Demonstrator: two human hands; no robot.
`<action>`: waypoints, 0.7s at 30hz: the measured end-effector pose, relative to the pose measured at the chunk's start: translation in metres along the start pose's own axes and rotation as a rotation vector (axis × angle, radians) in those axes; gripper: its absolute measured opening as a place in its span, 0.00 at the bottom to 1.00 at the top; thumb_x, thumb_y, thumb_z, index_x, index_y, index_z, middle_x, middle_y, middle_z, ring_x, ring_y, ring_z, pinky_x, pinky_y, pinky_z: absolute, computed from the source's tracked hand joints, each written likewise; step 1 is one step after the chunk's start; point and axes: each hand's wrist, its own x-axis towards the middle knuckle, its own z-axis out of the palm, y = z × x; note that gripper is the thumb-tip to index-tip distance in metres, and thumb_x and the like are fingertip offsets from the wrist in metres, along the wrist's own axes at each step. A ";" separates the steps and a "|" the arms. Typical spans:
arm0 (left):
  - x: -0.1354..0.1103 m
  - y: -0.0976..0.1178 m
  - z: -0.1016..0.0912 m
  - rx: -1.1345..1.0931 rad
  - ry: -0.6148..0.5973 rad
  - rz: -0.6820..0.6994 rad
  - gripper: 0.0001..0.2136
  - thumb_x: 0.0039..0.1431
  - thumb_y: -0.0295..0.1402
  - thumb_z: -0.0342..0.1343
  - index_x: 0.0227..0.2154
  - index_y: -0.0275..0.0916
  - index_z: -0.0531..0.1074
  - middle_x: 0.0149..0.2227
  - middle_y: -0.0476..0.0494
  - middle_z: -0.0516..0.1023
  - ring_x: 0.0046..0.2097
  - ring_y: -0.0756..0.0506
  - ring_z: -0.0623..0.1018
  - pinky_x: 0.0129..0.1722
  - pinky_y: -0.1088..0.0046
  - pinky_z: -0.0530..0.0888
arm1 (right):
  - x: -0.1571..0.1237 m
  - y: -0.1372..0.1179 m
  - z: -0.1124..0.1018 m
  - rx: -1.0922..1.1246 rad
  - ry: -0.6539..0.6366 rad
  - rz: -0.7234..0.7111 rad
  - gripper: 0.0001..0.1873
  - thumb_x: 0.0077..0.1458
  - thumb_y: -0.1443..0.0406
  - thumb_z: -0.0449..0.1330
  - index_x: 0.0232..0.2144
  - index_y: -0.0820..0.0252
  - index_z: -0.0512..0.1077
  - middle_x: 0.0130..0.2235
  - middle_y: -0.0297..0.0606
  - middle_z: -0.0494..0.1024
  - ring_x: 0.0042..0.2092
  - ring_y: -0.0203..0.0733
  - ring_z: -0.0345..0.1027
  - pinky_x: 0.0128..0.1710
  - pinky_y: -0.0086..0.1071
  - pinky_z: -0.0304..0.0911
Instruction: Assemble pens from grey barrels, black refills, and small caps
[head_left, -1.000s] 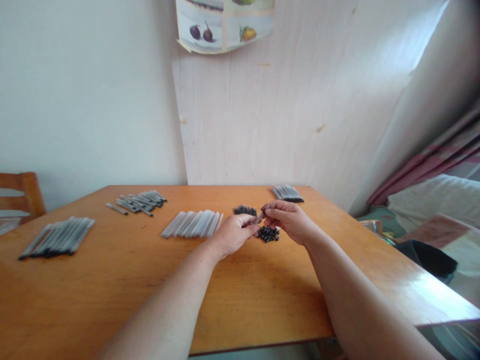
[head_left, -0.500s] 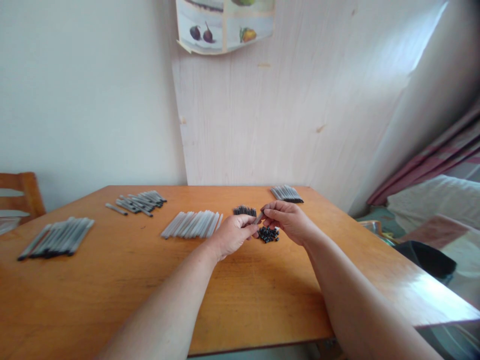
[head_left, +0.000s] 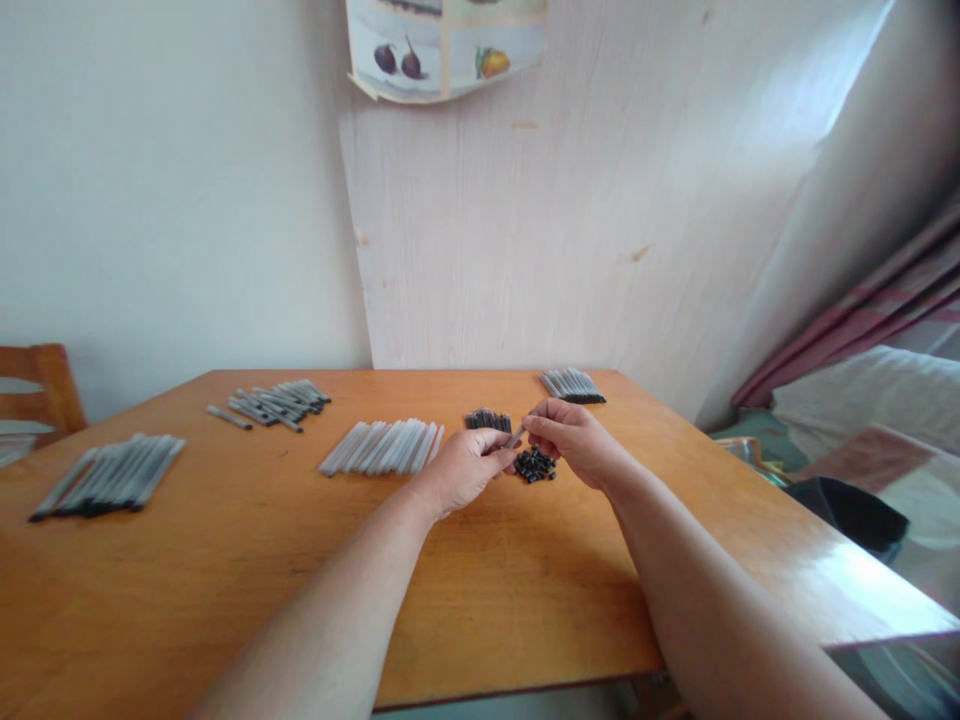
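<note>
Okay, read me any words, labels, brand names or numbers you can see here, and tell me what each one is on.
No readable text anywhere.
Curled paper fruit poster on the wall: pictures only, any captions too small to read.
Thin grey plastic pen barrel pinched between left hand and right hand: no legible marking.

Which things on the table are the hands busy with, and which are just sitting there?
In use:
left hand and right hand pinch one grey tube
pile of small black caps right under it

Just sitting:
pale tube row
dark-tipped bundle
far right bundle
two left bundles
</note>
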 end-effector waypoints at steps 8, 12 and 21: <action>-0.001 0.003 -0.001 -0.098 -0.010 -0.038 0.16 0.57 0.39 0.55 0.43 0.35 0.74 0.32 0.42 0.77 0.34 0.49 0.72 0.36 0.71 0.67 | 0.001 -0.002 -0.001 0.165 -0.010 -0.034 0.16 0.51 0.54 0.62 0.34 0.61 0.72 0.29 0.37 0.73 0.25 0.31 0.59 0.25 0.30 0.53; -0.002 0.006 -0.001 -0.119 -0.012 -0.062 0.17 0.57 0.40 0.55 0.44 0.34 0.74 0.31 0.43 0.76 0.32 0.50 0.71 0.35 0.72 0.66 | 0.001 -0.001 -0.001 0.171 -0.039 -0.044 0.15 0.50 0.56 0.63 0.33 0.62 0.72 0.28 0.36 0.73 0.25 0.31 0.57 0.25 0.30 0.51; -0.001 0.003 -0.001 -0.110 -0.031 -0.060 0.17 0.57 0.41 0.55 0.44 0.34 0.74 0.31 0.43 0.76 0.32 0.50 0.72 0.35 0.72 0.66 | 0.000 0.000 0.000 0.098 -0.045 -0.046 0.16 0.49 0.53 0.63 0.29 0.60 0.69 0.25 0.34 0.72 0.24 0.31 0.56 0.23 0.29 0.50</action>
